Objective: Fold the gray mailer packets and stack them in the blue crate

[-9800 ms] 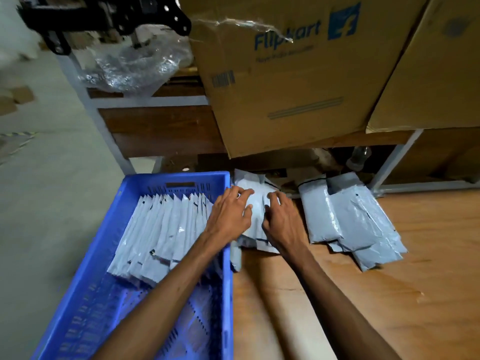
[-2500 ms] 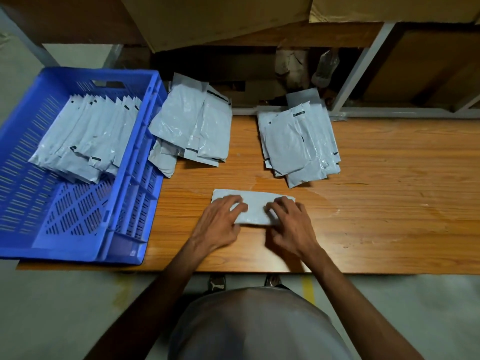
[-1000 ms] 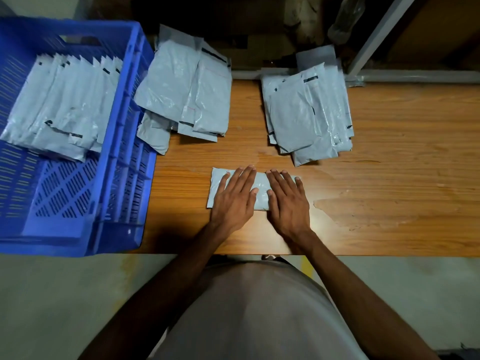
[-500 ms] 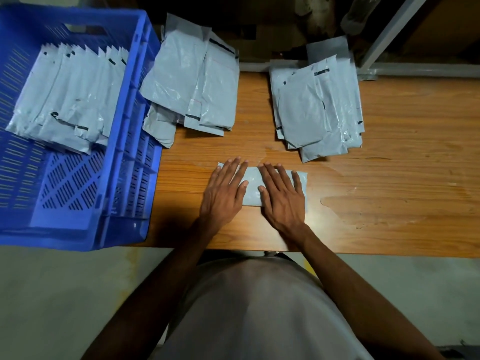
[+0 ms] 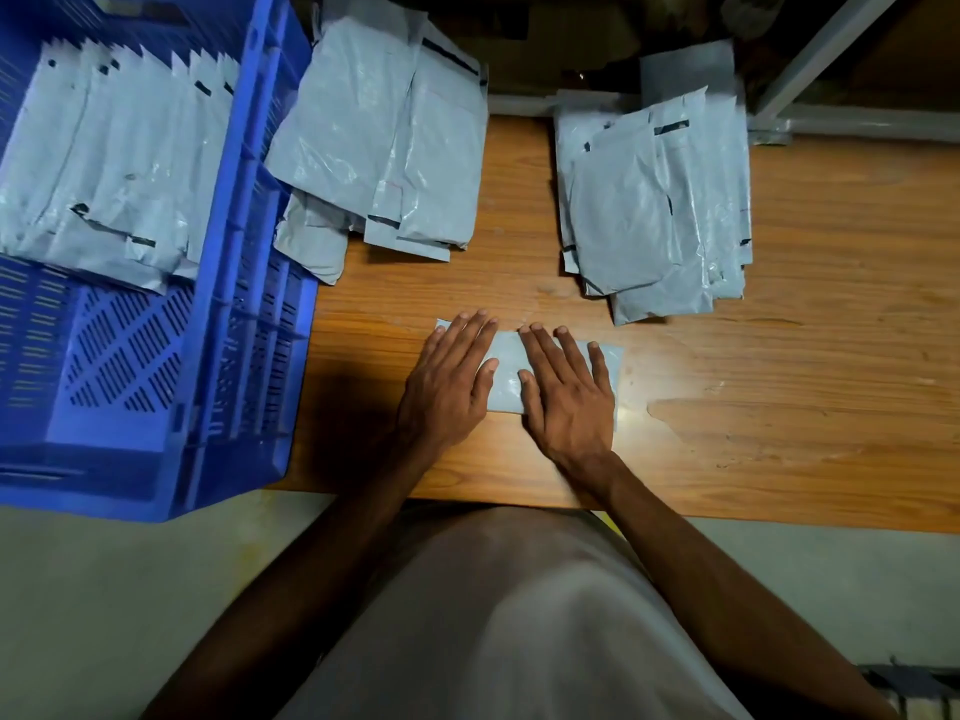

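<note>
Left hand (image 5: 448, 387) and right hand (image 5: 566, 394) flat, fingers straight, pressing folded mailer (image 5: 504, 379); judged light, limp, slippery film; pinch folded edge

Bare wooden table (image 5: 805, 387) lies open to the right of the hands. Two piles of gray mailers (image 5: 384, 148) (image 5: 660, 200) block the far side. The blue crate (image 5: 228, 304) walls off the left.
</note>
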The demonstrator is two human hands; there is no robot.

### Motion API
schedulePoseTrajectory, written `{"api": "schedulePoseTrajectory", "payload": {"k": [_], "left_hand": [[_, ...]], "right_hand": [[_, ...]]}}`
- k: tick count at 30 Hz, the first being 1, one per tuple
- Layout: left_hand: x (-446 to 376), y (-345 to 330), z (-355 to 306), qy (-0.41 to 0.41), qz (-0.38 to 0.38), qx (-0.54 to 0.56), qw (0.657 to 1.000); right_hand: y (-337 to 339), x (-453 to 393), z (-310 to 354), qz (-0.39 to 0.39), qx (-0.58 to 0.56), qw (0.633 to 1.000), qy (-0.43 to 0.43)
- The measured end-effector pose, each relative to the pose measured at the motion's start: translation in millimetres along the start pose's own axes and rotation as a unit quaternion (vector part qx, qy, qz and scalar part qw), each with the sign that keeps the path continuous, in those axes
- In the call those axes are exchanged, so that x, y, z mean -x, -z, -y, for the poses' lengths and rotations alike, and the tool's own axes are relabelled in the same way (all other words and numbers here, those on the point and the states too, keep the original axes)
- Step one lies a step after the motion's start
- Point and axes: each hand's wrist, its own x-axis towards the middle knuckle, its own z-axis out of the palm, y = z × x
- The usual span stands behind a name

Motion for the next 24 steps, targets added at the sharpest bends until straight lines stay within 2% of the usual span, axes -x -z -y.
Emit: {"api": "schedulePoseTrajectory", "payload": {"k": [7,12,17,20,24], "left_hand": [[1.7,2.9,-0.2,-0.002,0.003,0.000,1.000],[-0.3,14.7,-3.2,0.001,0.021,0.002,1.000],[-4.8,19.1,0.4,-0.025,0.027,-0.061,0.997],[-2.2,12.5,5.7,-0.034,0.033,-0.028,0.998],[-2.0,8.8,5.5,-0.030,0.021,-0.011,0.999]], "right_hand": [[3.2,2.2,2.5,0.002,-0.003,1.000,-0.002],[11.6,3.6,-2.0,0.039,-0.034,0.999,0.014],[16.6,11.2,-27.2,0.010,-0.029,0.999,-0.013],[15.2,12.7,-36.1,0.007,-0.038,0.999,0.002],[11.9,11.7,-34.1,-0.011,-0.081,0.996,-0.022]]}}
